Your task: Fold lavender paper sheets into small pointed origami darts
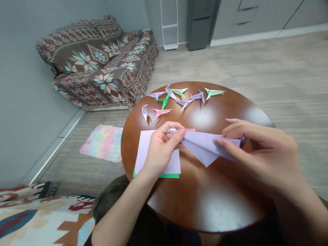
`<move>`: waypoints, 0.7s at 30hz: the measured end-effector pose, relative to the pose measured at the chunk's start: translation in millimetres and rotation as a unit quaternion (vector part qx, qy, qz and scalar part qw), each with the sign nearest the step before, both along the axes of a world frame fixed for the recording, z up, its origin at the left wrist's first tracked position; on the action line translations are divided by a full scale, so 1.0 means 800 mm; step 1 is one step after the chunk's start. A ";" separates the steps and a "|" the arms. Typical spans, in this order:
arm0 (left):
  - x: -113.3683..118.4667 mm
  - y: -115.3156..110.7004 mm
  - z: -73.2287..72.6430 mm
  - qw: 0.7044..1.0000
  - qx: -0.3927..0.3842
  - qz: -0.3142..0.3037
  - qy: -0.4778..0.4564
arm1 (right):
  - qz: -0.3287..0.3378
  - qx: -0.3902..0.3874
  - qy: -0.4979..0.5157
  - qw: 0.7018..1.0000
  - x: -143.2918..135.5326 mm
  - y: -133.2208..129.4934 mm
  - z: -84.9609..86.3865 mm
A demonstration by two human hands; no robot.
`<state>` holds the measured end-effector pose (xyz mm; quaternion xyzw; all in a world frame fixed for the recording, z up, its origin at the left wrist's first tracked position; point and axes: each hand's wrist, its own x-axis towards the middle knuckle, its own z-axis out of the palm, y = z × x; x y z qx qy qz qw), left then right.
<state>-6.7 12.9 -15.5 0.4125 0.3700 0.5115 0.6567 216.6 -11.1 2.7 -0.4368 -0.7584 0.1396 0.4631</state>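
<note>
A partly folded sheet of lavender origami paper is held up over the round table between my two hands. My left hand pinches its narrow left end between thumb and fingers. On the wider right end, my right hand grips with the thumb in front and fingers behind. One pointed flap hangs down in the middle. Under my left wrist lies a stack of square paper, lavender on top with a green edge showing below.
Several folded paper figures, among them a pink one, a dark green one and a light green one, lie toward the far side of the brown table. Beyond are a covered sofa and a pastel rug.
</note>
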 end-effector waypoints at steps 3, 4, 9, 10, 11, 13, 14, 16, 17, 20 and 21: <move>-0.009 0.004 0.003 0.996 0.022 -0.007 0.087 | -0.005 -0.012 0.005 1.000 0.011 0.000 0.006; -0.011 0.005 0.004 0.994 0.027 -0.007 0.103 | -0.006 -0.018 0.007 1.000 0.013 0.000 0.007; -0.016 0.010 -0.001 0.991 0.041 -0.010 0.125 | 0.023 -0.051 0.023 0.998 0.016 0.004 0.004; -0.016 0.011 -0.003 0.992 0.043 -0.006 0.122 | 0.028 -0.058 0.027 0.998 0.016 0.005 0.003; -0.016 0.012 -0.005 0.992 0.044 -0.001 0.119 | 0.032 -0.063 0.030 0.997 0.016 0.005 0.002; -0.016 0.013 -0.007 0.992 0.052 0.014 0.114 | 0.029 -0.085 0.030 0.996 0.017 0.006 0.001; -0.016 0.013 -0.007 0.992 0.057 0.021 0.114 | 0.021 -0.101 0.024 0.994 0.018 0.006 0.000; -0.013 0.011 -0.005 0.989 0.072 0.034 0.123 | 0.003 -0.144 0.006 0.990 0.019 0.005 0.001; -0.011 0.009 -0.003 0.987 0.083 0.039 0.130 | 0.000 -0.166 -0.005 0.986 0.019 0.004 0.002; -0.003 -0.001 0.002 0.982 0.115 0.040 0.146 | 0.038 -0.228 -0.044 0.972 0.014 0.002 0.006; -0.001 -0.005 0.003 0.981 0.123 0.037 0.147 | 0.058 -0.243 -0.060 0.966 0.012 0.002 0.008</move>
